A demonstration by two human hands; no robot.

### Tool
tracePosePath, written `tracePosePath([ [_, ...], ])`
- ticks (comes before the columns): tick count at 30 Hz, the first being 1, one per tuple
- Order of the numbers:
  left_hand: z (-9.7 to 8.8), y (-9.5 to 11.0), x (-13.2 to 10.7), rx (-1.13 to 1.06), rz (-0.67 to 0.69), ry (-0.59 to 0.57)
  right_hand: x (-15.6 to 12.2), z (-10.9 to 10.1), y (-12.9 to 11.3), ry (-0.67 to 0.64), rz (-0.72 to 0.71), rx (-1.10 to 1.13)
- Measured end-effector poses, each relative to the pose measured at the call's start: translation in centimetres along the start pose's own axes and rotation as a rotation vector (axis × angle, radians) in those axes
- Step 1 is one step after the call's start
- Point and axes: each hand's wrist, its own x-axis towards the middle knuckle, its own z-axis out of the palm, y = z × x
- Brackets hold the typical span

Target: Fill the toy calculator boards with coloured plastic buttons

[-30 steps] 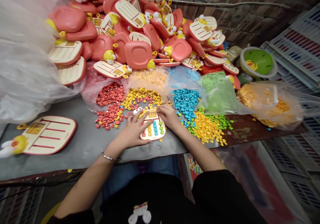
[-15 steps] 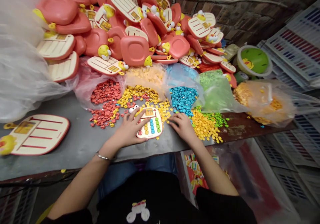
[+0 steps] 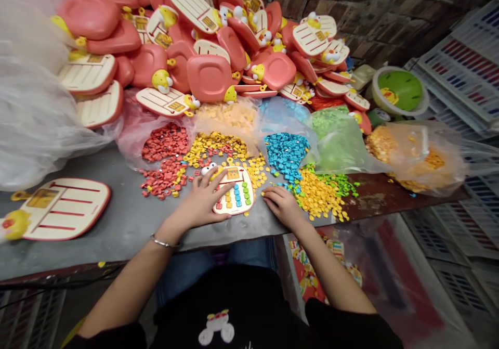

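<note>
My left hand point(image 3: 197, 202) lies over the left side of a cream toy board point(image 3: 245, 175) with a red rim and a chick head with bulging eyes. Its fingers reach across the top and its thumb presses the lower edge, steadying the board on the table. Red, yellow, blue and green beads sit in columns in the board's slots. Just right of the board, my right hand point(image 3: 284, 207) rests low with fingers bent together. A small yellow bead point(image 3: 263, 194) shows at its fingertips. Loose yellow beads point(image 3: 322, 195) lie beside that hand.
Heaps of red beads point(image 3: 166, 146) and blue beads point(image 3: 286, 154) spill from plastic bags behind the board. Many toy boards point(image 3: 210, 78) are piled at the back. Another toy board point(image 3: 70, 208) lies at left. A green bowl point(image 3: 401, 91) and plastic crates point(image 3: 463, 68) stand right.
My right hand has shifted slightly down, away from the blue heap, with its fingers still bent together. My left hand keeps its place on the toy board. The view has tilted a little.
</note>
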Motion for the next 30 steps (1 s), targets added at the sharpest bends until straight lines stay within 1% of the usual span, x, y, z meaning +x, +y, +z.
tracePosePath([
  [3, 0.0, 0.0, 0.0, -0.007, -0.006, -0.006, 0.2, 0.2, 0.0, 0.018, 0.013, -0.012],
  [7, 0.1, -0.1, 0.0, -0.012, 0.005, 0.008, 0.5, 0.3, 0.0, 0.002, 0.013, -0.028],
  [10, 0.3, -0.2, 0.0, -0.026, 0.019, 0.024, 1.1, 0.1, -0.1, 0.031, 0.003, 0.04],
  [12, 0.4, -0.3, 0.0, -0.033, 0.024, 0.031, 2.2, -0.1, -0.2, 0.058, -0.011, 0.103],
  [15, 0.6, -0.3, 0.0, -0.039, 0.028, 0.043, 4.9, -0.1, -0.2, 0.055, -0.078, 0.15],
  [18, 0.6, -0.3, 0.0, -0.03, 0.029, 0.041, 8.0, 0.4, 0.1, 0.013, -0.166, 0.141],
  [21, 0.6, -0.3, 0.0, -0.025, 0.019, 0.027, 10.3, 1.0, 0.7, -0.078, -0.229, 0.13],
  [23, 0.5, -0.3, 0.1, -0.033, 0.01, 0.016, 11.0, 1.2, 1.0, -0.134, -0.25, 0.128],
  [26, 0.6, -0.3, 0.1, -0.053, 0.012, 0.014, 11.4, 1.4, 1.2, -0.175, -0.255, 0.15],
  [30, 0.6, -0.3, 0.1, -0.059, 0.024, 0.024, 12.4, 0.9, 1.3, -0.233, -0.214, 0.241],
])
